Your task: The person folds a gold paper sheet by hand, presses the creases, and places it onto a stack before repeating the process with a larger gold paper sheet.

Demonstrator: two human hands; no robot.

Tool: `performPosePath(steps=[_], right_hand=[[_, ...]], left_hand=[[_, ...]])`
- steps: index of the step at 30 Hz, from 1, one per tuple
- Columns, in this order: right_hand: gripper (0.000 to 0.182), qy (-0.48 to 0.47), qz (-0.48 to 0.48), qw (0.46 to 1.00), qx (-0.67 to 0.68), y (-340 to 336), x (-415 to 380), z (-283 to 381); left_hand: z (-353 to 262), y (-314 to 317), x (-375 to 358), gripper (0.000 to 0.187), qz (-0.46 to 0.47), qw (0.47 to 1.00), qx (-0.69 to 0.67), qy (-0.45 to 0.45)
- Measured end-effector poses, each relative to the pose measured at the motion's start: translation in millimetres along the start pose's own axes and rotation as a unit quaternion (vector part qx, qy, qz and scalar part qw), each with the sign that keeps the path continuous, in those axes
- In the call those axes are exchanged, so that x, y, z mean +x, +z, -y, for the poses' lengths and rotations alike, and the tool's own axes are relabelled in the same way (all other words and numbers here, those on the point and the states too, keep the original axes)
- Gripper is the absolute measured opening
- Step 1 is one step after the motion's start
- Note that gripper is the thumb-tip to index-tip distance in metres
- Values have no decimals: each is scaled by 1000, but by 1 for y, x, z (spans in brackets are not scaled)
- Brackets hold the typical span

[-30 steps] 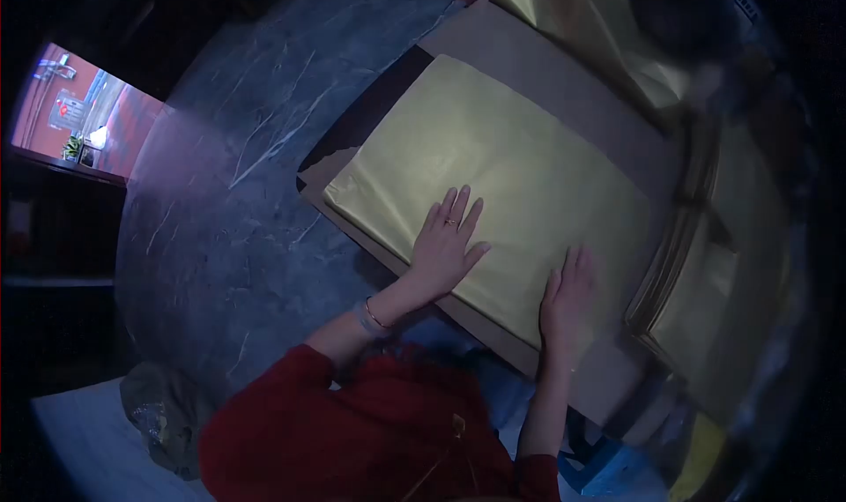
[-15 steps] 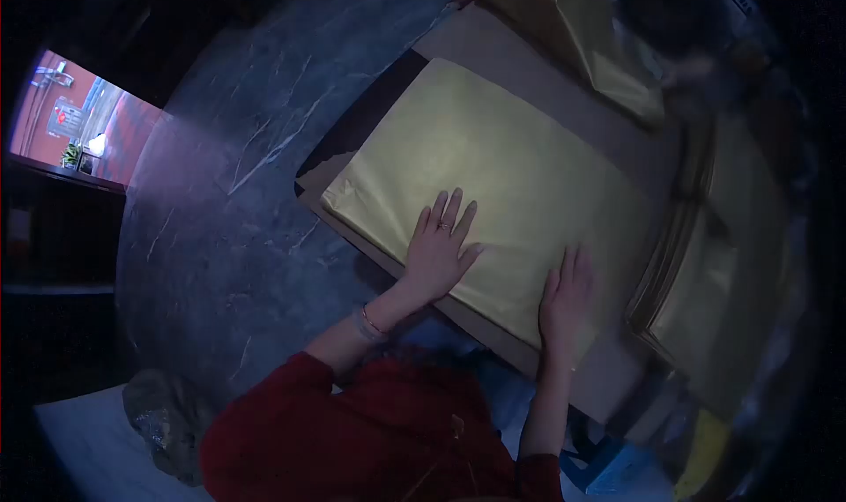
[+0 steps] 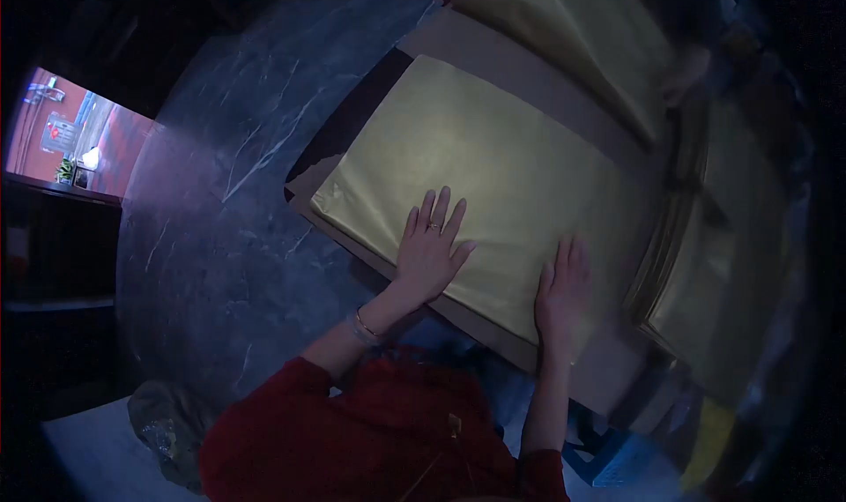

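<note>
Left hand: the left hand [image 3: 426, 260] lies palm down near the middle of the frame, on the lower-left part of the gold sheet [image 3: 493, 149]; its fingers are spread, thumb out to the side (a ring [image 3: 434, 226] shows on one finger).
Right hand: the right hand [image 3: 564, 299] lies over the sheet's lower-right part, right of centre; its fingers look close together, thumb slightly apart, though the fingertips blur.
Gold sheet: spread across the centre of the frame, creased at its left corner, on a brown board [image 3: 599, 383].
Upper gold sheet: another sheet [image 3: 573, 26] slants across the upper right, folded over; a co-worker's hand [image 3: 687, 70] blurs beside it, its fingers impossible to tell.
Right side: a folded gold stack [image 3: 723, 273] with layered edges.
Left side: a grey veined surface [image 3: 211, 237].
Lower right: a blue object [image 3: 612, 458].
</note>
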State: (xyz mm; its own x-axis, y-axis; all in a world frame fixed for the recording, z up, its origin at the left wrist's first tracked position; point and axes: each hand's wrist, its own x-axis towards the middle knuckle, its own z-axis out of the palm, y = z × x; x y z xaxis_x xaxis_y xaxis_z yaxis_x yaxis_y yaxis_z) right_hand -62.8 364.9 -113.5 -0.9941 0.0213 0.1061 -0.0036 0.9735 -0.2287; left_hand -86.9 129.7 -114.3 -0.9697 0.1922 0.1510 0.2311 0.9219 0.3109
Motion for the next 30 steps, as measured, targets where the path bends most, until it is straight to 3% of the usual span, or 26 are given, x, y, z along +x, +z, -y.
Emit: performPosePath(steps=[13, 30], right_hand=[[51, 5, 32, 999, -17, 0, 0, -2], [51, 15, -14, 999, 31, 2, -2, 0]], left_hand=[[-3, -2, -6, 66, 13, 999, 27, -23], [0, -5, -3, 63, 19, 999, 30, 1]])
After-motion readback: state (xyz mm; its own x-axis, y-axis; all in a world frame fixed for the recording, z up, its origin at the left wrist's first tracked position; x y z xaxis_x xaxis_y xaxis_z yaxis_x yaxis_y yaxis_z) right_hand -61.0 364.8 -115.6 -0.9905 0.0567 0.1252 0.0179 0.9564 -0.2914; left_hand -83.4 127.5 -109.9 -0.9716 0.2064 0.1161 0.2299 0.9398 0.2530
